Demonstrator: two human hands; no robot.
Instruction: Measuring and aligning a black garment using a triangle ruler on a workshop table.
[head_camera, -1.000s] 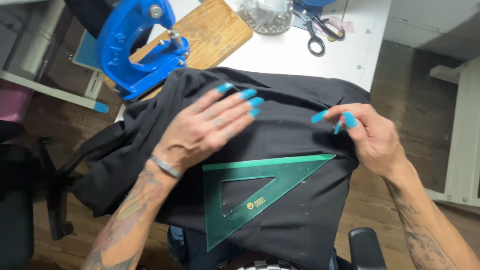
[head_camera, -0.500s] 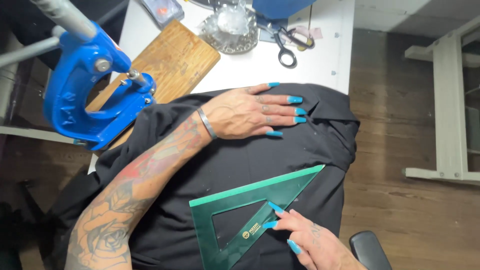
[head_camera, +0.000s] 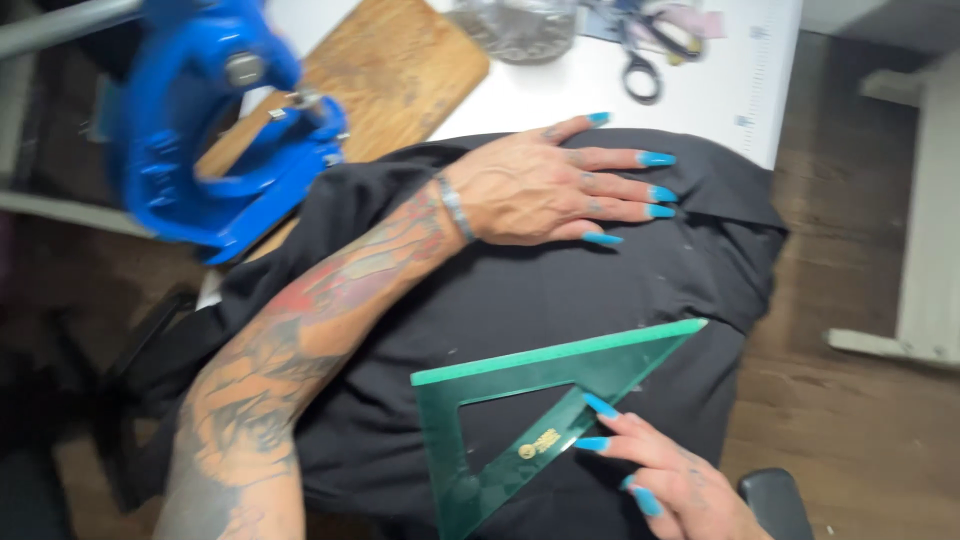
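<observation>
Black fabric (head_camera: 560, 300) draped over the white table (head_camera: 700, 100) edge — soft, limp, we judge; left hand (head_camera: 545, 190) pressed flat on it, fingers spread; green set square (head_camera: 540, 400) lying on the cloth — stiff, light; right hand (head_camera: 680, 480) touches its sloping edge with extended fingertips.

Long, pointed, bright blue nails are worn on the fingers of both the left hand (head_camera: 545, 190) and the right hand (head_camera: 680, 480). A thin silver bracelet (head_camera: 453, 206) is worn at the left wrist. Both forearms are bare of sleeves, and the left is covered with dense multicoloured tattoos.
</observation>
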